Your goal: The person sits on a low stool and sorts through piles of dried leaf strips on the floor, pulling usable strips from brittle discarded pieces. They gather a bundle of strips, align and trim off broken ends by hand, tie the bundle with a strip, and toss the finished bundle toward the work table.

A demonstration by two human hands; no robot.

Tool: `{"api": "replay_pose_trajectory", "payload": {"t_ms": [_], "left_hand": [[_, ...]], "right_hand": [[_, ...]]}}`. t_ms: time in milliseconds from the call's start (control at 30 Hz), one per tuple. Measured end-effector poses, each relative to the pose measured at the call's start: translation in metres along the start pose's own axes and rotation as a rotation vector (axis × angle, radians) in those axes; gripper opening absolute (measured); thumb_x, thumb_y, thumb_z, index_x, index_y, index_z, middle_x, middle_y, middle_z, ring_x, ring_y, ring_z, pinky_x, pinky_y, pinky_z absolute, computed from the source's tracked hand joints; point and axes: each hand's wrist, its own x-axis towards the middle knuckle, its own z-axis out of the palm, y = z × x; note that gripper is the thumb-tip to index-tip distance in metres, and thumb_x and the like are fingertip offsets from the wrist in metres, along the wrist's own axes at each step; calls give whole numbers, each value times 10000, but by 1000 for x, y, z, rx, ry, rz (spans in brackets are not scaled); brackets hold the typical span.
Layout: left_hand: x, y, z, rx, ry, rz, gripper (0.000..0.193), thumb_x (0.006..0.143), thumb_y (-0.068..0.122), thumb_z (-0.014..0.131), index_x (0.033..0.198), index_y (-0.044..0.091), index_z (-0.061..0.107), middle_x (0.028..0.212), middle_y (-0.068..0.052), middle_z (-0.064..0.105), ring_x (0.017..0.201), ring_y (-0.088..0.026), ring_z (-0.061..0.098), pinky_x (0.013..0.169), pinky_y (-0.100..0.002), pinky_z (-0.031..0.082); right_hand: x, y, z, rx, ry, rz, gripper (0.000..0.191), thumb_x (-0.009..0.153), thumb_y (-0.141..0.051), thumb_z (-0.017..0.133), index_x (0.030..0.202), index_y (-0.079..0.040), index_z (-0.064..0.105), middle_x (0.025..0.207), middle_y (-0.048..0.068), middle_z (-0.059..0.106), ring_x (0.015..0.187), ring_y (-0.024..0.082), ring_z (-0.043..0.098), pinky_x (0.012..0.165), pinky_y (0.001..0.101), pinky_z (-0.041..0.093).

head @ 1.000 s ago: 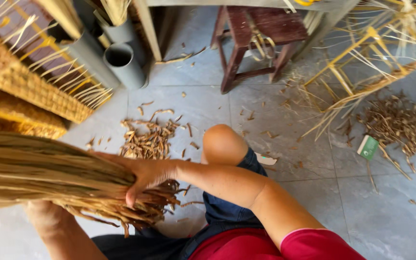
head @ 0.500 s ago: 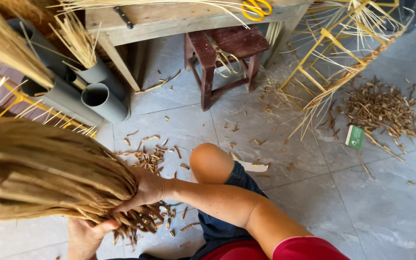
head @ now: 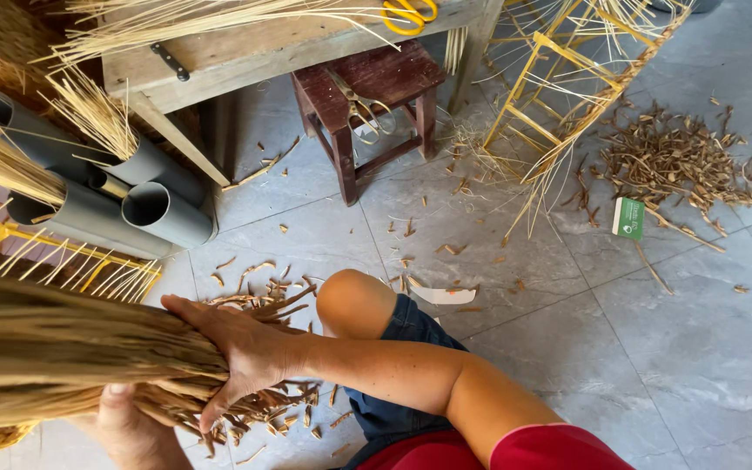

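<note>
Grey tiled floor (head: 672,348) lay littered; beside the knee (head: 354,300), right hand (head: 237,348) had kept clasping the straw bundle (head: 63,357), left hand (head: 128,426) newly gripping beneath.

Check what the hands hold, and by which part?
Both the right hand and left hand grip a thick tan bundle of dried straw stalks near its ragged cut end.

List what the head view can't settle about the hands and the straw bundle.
- Left hand: fingers hidden under the straw bundle; wrist cut off by the bottom edge.
- Right hand: palm pressed to the bundle, grip unseen.
- Bundle: far end cut off by the left edge.
- Green card: too small to tell what it is.
</note>
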Motion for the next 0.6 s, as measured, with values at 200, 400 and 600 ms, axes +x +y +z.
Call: {"api": "replay_pose_trajectory", "payload": {"t_ms": [200,400,600], "left_hand": [[6,-16,33,130,-34,34,997,853,190,922,1622,20,311,1492,-124,500,1287,-212,554,1207,-368,485],[13,-26,70,392,-192,56,954,783,211,933,1517,-33,376,1385,-130,567,1254,-211,588,1156,-357,493],[29,-39,141,642,-422,145,1191,733,450,900,1572,-35,207,1422,-184,556,1286,-291,595,1092,-391,486]], "right_hand": [[-20,28,9,423,52,150,1429,680,-441,952,1723,-44,59,1542,182,497,1425,267,525,1272,385,425],[-32,52,-5,369,232,180,851,754,-319,920,1459,-53,525,1389,124,649,1285,218,641,1158,378,548],[-27,72,-67,180,528,189,627,876,-223,865,1407,-33,589,1321,92,703,1221,184,667,1077,367,571]]}}
